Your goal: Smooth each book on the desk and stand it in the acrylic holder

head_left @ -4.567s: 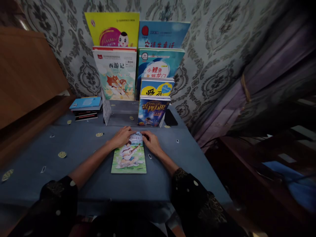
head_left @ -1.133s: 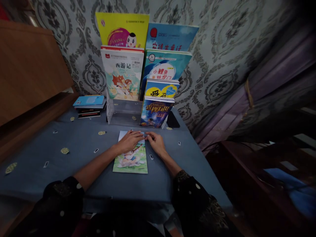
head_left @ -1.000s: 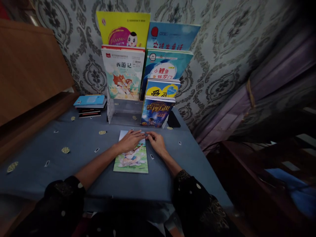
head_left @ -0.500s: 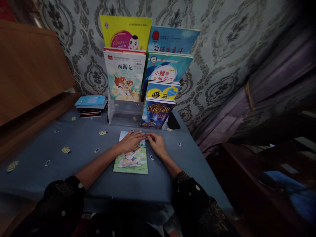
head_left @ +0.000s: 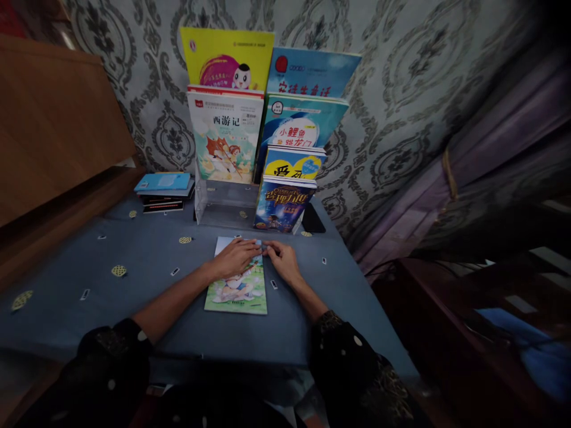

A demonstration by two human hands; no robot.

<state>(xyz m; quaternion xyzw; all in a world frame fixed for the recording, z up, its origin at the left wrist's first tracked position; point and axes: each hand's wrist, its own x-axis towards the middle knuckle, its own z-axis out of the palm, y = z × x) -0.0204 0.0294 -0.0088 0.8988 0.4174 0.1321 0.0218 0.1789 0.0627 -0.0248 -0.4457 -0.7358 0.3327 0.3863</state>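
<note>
A thin picture book (head_left: 238,291) with a green cover lies flat on the blue tablecloth (head_left: 134,279) in front of me. My left hand (head_left: 235,257) rests palm down on the upper half of its cover, fingers stretched toward the right edge. My right hand (head_left: 282,260) is beside the book's top right corner, its fingers bent and pressed together on the book's edge, where they meet my left fingertips. Both forearms are bare below dark dotted sleeves.
A clear tiered stand (head_left: 223,202) behind the book holds several children's books upright against the patterned wall. Its front left slot holds nothing. A low stack of books (head_left: 164,190) lies at the back left, a black phone (head_left: 311,219) to the right of the stand. Curtains hang at the right.
Over the past seconds my left hand slid from the book's top edge onto its cover, uncovering the top left corner. In the last second the hands have barely moved.
</note>
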